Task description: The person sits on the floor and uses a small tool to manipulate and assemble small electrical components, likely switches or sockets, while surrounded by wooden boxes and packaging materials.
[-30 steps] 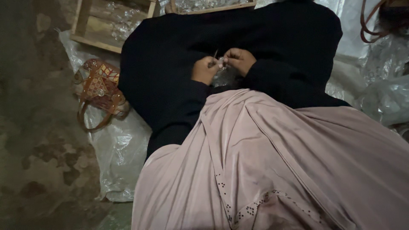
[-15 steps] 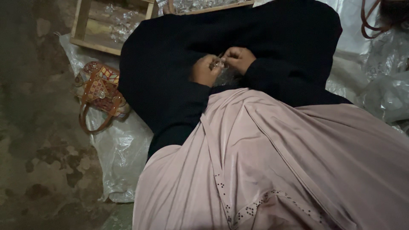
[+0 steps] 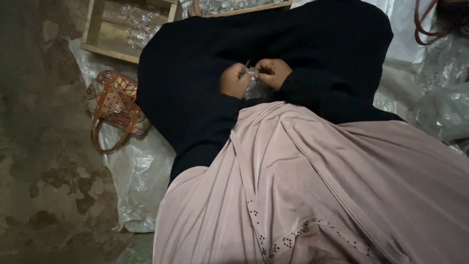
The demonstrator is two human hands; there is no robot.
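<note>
My left hand [image 3: 234, 79] and my right hand [image 3: 271, 72] are close together over my lap, both pinched on a small clear shiny piece [image 3: 253, 74] between them. A crumpled bit of clear plastic [image 3: 254, 90] lies just below the hands. Black sleeves cover both arms, and black cloth [image 3: 195, 58] spreads over my lap. A pale pink scarf [image 3: 317, 186] with a dotted border hangs in front of the camera. What exactly the small piece is stays too small and dark to tell.
A patterned handbag [image 3: 115, 102] with brown handles lies at the left on a plastic sheet [image 3: 141, 181]. A wooden tray [image 3: 127, 29] with clear pieces stands at the upper left. Crumpled plastic bags [image 3: 439, 98] lie at the right. The floor [image 3: 39, 161] is rough concrete.
The view has shifted slightly. My hands stay together on the small piece, with only slight finger movement.
</note>
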